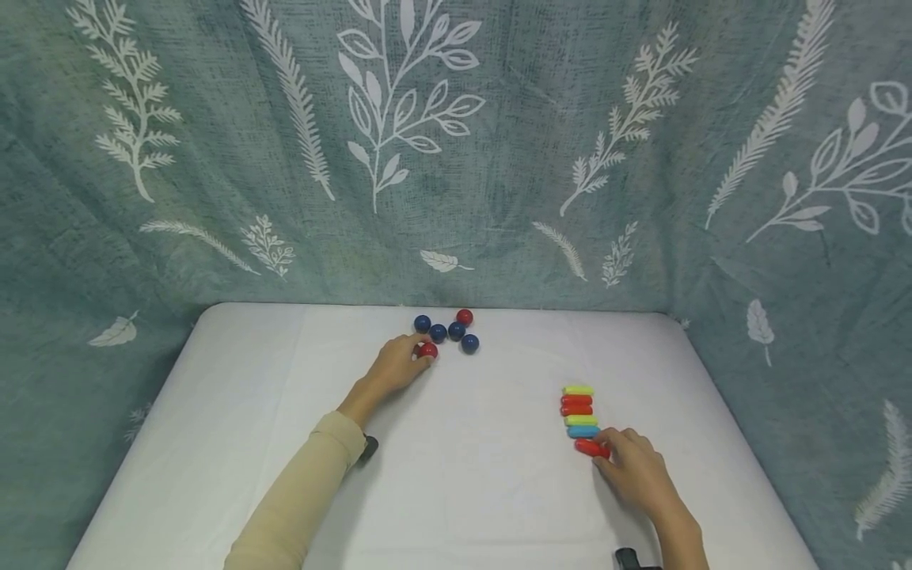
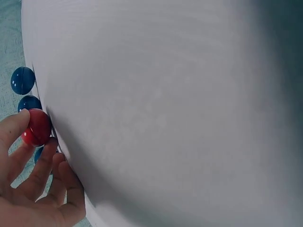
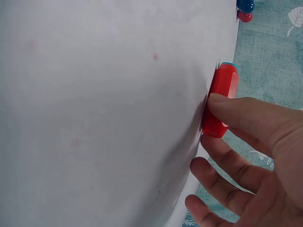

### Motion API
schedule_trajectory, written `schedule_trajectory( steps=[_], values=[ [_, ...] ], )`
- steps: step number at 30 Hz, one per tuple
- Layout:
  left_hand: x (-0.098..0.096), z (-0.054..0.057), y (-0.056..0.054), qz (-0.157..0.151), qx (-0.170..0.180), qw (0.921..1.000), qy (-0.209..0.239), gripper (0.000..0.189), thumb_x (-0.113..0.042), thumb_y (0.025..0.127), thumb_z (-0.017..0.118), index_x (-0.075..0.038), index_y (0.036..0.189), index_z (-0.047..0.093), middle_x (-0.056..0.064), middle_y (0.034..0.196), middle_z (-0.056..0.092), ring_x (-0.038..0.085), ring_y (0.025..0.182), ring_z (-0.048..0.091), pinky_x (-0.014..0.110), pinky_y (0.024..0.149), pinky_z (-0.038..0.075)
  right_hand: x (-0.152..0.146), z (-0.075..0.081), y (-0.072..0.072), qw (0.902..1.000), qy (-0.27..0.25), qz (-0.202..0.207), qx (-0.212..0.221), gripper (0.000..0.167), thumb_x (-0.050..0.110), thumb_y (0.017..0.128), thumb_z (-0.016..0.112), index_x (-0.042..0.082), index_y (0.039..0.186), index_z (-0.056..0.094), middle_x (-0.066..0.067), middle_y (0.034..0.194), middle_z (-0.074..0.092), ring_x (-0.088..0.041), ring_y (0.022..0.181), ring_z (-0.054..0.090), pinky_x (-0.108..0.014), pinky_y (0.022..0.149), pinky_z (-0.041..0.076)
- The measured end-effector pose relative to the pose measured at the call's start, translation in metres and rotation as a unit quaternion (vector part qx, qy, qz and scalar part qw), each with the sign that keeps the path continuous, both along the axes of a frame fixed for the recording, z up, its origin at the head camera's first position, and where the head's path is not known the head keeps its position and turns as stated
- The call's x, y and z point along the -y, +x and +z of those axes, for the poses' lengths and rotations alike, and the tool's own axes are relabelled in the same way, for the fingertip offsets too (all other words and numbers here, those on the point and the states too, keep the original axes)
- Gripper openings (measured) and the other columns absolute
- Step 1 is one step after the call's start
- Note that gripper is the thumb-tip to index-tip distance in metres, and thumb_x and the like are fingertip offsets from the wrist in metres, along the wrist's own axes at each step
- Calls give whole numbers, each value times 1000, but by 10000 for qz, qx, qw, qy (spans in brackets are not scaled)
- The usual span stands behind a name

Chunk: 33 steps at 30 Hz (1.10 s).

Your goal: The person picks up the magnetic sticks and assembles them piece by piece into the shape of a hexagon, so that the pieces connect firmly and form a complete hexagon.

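Observation:
At the back of the table my left hand (image 1: 397, 363) pinches a glossy red ball (image 1: 428, 350) between thumb and fingers. In the left wrist view that red ball (image 2: 37, 127) shows a seam line and overlaps blue balls (image 2: 23, 80) behind it. My right hand (image 1: 637, 467) holds one end of a short red stick (image 1: 590, 448), rounded and marker-like. From the right wrist, my thumb lies on the red stick (image 3: 220, 101) while the other fingers spread below. Just beyond it, a blue stick (image 1: 584, 431) heads a column of short sticks.
That column continues away with yellow-green sticks (image 1: 581, 420) and red sticks (image 1: 576, 410) lying side by side. Several blue balls (image 1: 469, 343) and another red ball (image 1: 465, 317) cluster near the back edge of the white table (image 1: 285, 475). A patterned green cloth (image 1: 499, 237) hangs behind.

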State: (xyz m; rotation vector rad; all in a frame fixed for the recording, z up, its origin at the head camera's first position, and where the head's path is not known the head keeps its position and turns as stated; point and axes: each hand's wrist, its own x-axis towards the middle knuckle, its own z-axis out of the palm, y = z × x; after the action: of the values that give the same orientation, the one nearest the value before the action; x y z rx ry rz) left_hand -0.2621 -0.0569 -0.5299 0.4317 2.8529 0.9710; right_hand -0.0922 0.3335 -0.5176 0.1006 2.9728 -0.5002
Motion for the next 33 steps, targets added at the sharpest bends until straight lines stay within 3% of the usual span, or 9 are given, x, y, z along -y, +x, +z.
schedule_trajectory(
  steps=[6,11,20,25,33],
  values=[
    [5,0,4,-52,29,9999,141,42,-23,95,70,-6,132,62,9,103,67,26,98,62,43,90,48,4,3,1,10000,-21,42,-57,29,15,85,80,8,111,69,-4,90,59,-21,76,49,-40,63,43],
    [16,3,18,-32,169,9996,210,37,-23,95,71,-7,127,63,7,98,65,25,95,61,43,89,48,15,9,3,9991,-238,249,-252,30,17,84,80,11,112,69,-4,94,61,-20,78,51,-41,68,44],
    [40,14,59,113,241,9992,305,35,-24,92,75,-11,123,65,2,98,65,21,94,61,43,86,49,52,15,-2,9913,-646,859,-759,27,14,83,82,17,107,70,0,102,64,-20,92,57,-45,79,47],
    [57,18,86,201,343,9988,281,33,-23,90,77,-13,119,67,1,96,65,20,92,61,42,84,50,78,13,-14,9852,-952,1176,-801,26,13,84,81,19,106,69,6,96,61,-20,92,58,-40,80,50],
    [74,16,119,273,457,9981,309,31,-23,87,79,-15,115,67,-4,90,63,16,84,57,39,77,50,110,11,-34,9756,-1260,1623,-768,29,11,84,81,22,107,69,10,91,58,-14,90,54,-36,80,48]
  ],
)
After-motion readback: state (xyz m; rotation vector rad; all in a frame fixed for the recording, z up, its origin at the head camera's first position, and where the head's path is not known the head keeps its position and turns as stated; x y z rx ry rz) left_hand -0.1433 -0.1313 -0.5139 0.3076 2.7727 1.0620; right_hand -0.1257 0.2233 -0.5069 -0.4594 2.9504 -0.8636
